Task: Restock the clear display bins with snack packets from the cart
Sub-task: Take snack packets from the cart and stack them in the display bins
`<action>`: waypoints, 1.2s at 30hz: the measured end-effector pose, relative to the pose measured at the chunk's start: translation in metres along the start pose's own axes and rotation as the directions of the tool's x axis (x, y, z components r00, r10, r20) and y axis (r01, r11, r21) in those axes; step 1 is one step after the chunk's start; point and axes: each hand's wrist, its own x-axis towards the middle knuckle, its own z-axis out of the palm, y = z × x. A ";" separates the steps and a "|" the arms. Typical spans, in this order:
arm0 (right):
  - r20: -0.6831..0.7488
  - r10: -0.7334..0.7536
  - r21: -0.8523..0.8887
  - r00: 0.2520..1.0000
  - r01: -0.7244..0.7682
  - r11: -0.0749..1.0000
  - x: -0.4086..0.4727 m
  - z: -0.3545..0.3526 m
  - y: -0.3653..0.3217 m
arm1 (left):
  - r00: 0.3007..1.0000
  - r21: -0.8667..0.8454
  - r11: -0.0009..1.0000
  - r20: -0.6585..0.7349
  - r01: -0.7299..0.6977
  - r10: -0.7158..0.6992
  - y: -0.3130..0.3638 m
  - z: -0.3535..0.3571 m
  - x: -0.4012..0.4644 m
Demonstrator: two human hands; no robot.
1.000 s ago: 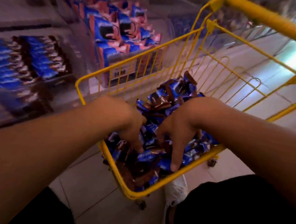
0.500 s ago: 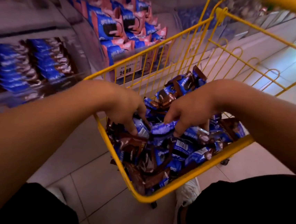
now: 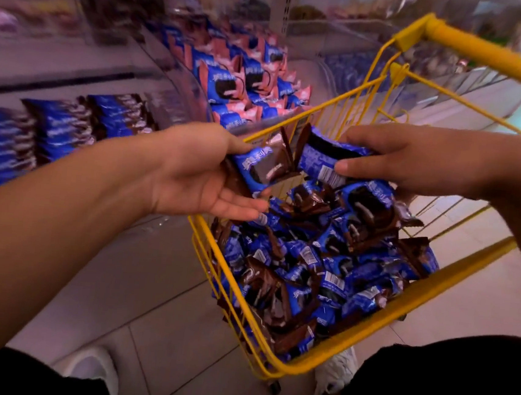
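Note:
A yellow wire cart holds a heap of blue and brown snack packets. Above the heap, my left hand holds one blue-and-brown packet between thumb and fingers. My right hand pinches a stack of a few packets just to the right of it. The two held lots nearly touch over the cart's far left corner. A clear display bin on the left shelf holds rows of the same blue packets.
A second clear bin behind the cart carries blue and pink packets. More bins line the upper shelf, blurred. The cart's yellow handle crosses the upper right. White shoes and tiled floor lie below.
Both hands have risen out of the packet heap, each now holding packets above the cart. The view has swung up and left towards the shelves.

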 end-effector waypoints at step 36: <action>-0.016 -0.110 0.856 0.994 0.070 0.512 0.024 0.013 0.011 | 0.920 -0.218 0.895 -0.130 -0.389 0.369 -0.014 0.002 0.015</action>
